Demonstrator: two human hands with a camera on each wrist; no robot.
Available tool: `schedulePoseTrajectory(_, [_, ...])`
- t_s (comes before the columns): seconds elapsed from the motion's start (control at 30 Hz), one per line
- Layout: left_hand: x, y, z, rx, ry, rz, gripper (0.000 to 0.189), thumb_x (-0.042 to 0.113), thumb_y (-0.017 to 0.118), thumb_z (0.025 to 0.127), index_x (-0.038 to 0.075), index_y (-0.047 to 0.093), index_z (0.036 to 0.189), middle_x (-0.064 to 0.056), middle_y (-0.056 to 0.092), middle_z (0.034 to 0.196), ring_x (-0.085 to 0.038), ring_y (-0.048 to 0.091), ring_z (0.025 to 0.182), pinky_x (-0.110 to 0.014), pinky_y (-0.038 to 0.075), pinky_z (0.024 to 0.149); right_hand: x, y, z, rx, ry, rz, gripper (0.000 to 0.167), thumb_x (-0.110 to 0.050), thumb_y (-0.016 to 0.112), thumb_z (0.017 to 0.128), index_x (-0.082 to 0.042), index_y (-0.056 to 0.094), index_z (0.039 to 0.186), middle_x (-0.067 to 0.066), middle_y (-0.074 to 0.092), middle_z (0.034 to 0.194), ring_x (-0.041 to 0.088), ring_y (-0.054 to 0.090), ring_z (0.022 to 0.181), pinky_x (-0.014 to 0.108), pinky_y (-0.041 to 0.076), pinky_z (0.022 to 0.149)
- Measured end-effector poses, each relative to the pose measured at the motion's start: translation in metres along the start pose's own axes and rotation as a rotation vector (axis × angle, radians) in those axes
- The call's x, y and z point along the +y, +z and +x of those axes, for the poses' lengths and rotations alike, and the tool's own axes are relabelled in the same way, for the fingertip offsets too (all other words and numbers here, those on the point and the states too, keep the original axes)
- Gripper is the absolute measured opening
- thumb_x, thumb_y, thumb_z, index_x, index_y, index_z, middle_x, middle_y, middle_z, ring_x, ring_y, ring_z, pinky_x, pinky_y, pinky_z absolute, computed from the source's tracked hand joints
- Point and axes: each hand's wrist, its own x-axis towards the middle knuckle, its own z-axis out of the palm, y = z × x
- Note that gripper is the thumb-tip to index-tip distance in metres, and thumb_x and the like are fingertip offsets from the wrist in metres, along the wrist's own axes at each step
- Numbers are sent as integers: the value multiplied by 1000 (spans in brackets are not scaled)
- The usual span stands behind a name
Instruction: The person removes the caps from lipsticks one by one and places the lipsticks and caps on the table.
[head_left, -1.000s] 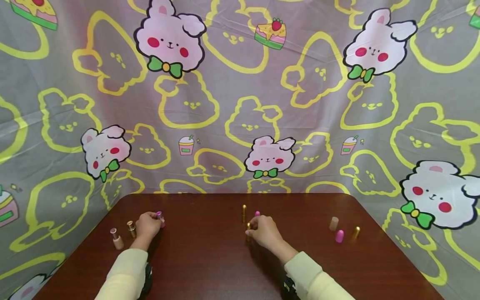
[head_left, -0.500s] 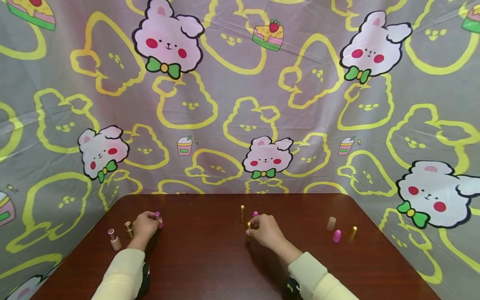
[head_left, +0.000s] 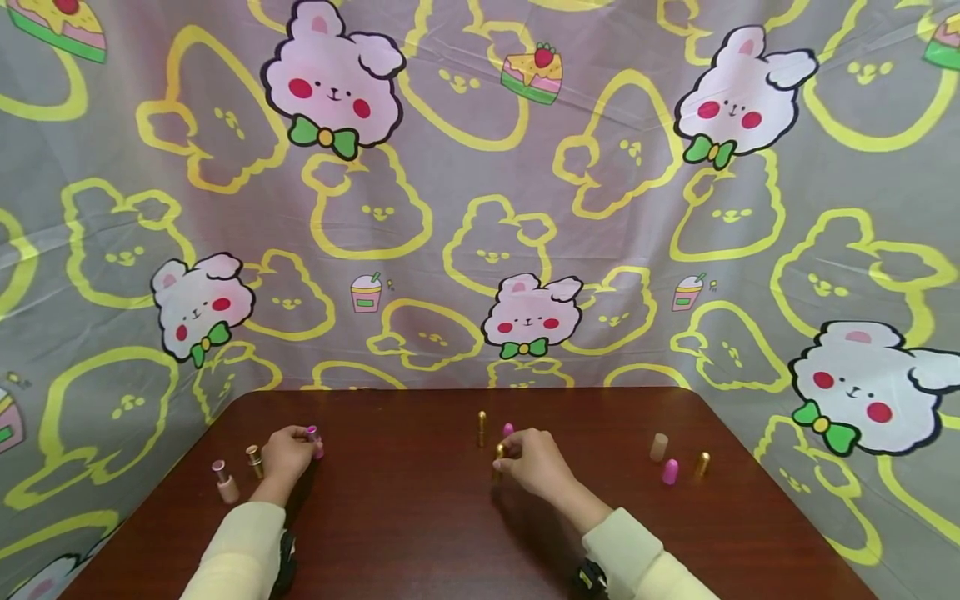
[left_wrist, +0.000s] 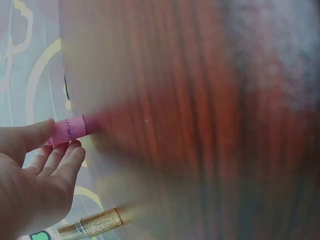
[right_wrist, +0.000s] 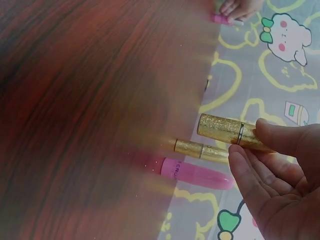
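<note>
On the left of the table, my left hand (head_left: 287, 454) pinches a pink lipstick (left_wrist: 68, 131) between thumb and fingers; it stands upright and capless in the head view. Just beside that hand is a gold lipstick (head_left: 256, 461) without its cap, and farther left a beige one (head_left: 227, 483), also capless. Near the middle, my right hand (head_left: 536, 462) grips a capped gold lipstick (right_wrist: 225, 131) upright by its upper part, close over the table. Behind it stand another capped gold lipstick (right_wrist: 192, 149) and a capped pink lipstick (right_wrist: 195, 173), the pink one partly hidden by the hand in the head view.
Toward the right of the table stand three loose caps: a beige cap (head_left: 658, 447), a pink cap (head_left: 670, 472) and a gold cap (head_left: 702, 464). The dark wooden table (head_left: 405, 508) ends at a patterned cloth (head_left: 427, 250) hung behind and along both sides.
My right hand has shifted slightly right with its gold lipstick, away from the gold one behind. My left hand stays on the pink lipstick. The head view has turned a little to the right.
</note>
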Motion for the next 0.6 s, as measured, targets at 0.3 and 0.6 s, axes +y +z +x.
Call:
schedulePoseTrajectory(0.3, [-3,0,1,11,9,-24,30,8,74,78,-13,65,98,-20,71,84,-43,61,87,-45,42,75,-2,-10,-2,-5,27,44,6,-6,79,80,-4,73,82,-1,69,75,9,60,65,25,49,56])
schedulePoseTrajectory(0.6, [4,-5,-1,18,-26,-60,46,13,75,79,-13,59,113,-29,65,106,-45,59,95,-46,40,78,-6,-23,-2,41,32,65,8,-8,80,79,-4,74,84,-2,70,75,9,64,69,27,51,60])
